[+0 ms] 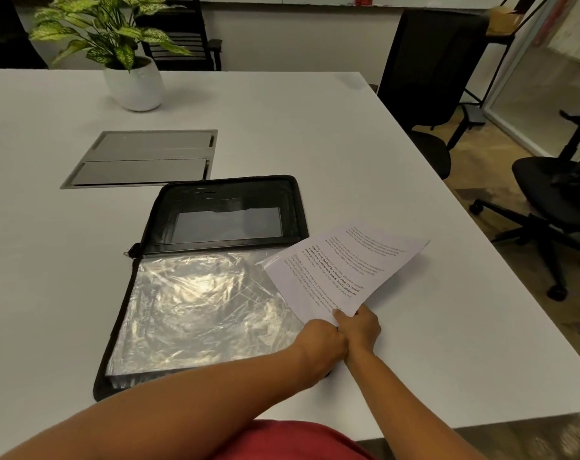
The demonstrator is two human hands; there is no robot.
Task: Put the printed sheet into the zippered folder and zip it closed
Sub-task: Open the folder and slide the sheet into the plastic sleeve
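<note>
White paper with printed lines: the sheet [345, 270] right of centre in the frame, tilted and lifted off the table, its left corner overlapping the right edge of the open folder [225, 194]. Pinched at its near corner by the right hand [361, 328], thumb on top, fingers beneath. Left hand [321, 340] pressed up against the right one, fingers curled at the edge of the clear plastic sleeves [195, 303]. Cannot tell whether gripping a sleeve edge, the sheet corner, or nothing.

Black folder lying open and flat on the white table [315, 127], centre of frame. Pocketed flap with a clear window toward the top, crinkled stack of sleeves filling the lower half. Zip pull [130, 252] at the left end of the hinge, zip undone.

Judged as the insertion step, barely begun: sheet not yet inside, only reaching over the folder's right side. Calls next for opening a sleeve mouth, or simply squaring the sheet over the sleeves. Then sliding or laying it flat, with no corner left poking past the zip track. After that, folding the top flap down and running the pull round the edges. Worth watching for thin paper buckling if pushed from one corner, and slippery plastic shifting underneath.

Elsewhere: potted plant [116, 38] upper left, grey panel [142, 157] set into the table just above and left of the folder, black office chair [547, 194] at the right edge.
</note>
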